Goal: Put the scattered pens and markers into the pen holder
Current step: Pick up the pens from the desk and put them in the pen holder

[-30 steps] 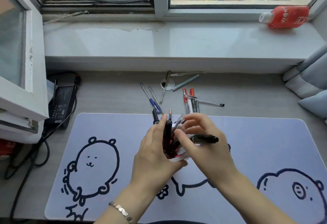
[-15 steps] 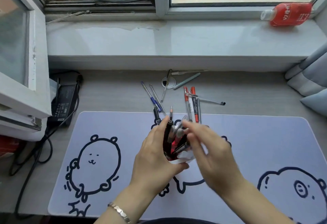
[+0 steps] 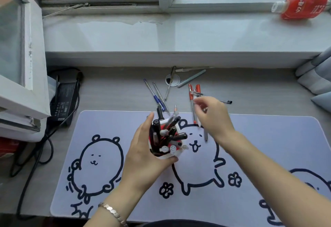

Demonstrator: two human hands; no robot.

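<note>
Daylight from a wide window falls on a grey desk (image 3: 114, 92) with a pale lilac mat (image 3: 268, 146) printed with cartoon bears. Near the mat's far edge the left hand (image 3: 143, 156) wraps around a white pen holder (image 3: 166, 156), already crowded with black markers and capped pens. The right hand (image 3: 213, 117) reaches past it toward the red pens (image 3: 193, 90) lying on the desk beyond the mat; its fingers are loosely spread, though motion blur makes it hard to say whether they pinch anything. A blue pen (image 3: 157, 99) and several clear pens lie scattered behind the holder. A red bottle (image 3: 302, 6) lies on the sill, a black power adapter (image 3: 62, 97) sits at the left
</note>
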